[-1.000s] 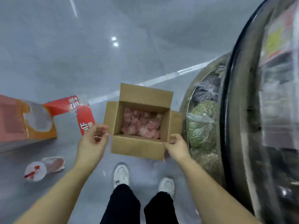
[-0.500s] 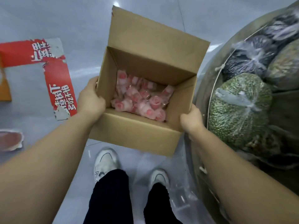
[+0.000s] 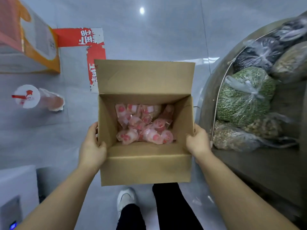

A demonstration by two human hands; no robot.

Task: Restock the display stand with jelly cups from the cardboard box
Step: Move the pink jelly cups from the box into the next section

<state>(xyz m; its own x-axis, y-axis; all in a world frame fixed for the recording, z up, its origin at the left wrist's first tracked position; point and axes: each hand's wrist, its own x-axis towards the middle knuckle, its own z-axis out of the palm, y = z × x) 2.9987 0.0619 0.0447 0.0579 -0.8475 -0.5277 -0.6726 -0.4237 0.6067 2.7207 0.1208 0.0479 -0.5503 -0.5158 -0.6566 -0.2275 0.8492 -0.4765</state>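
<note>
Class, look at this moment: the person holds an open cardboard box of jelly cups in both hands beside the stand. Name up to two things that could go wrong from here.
1. The cardboard box is gripped only at its side walls by the left hand and right hand; it could slip or tip, spilling the loose jelly cups.
2. A plastic drink cup lies on the floor to the left; a sideways step might trip on it.

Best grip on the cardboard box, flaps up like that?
By the two short side walls, from left and right, as left hand and right hand hold the cardboard box now. Upright flaps give edges to hook thumbs over; the open top stays level, keeping the jelly cups inside.
</note>
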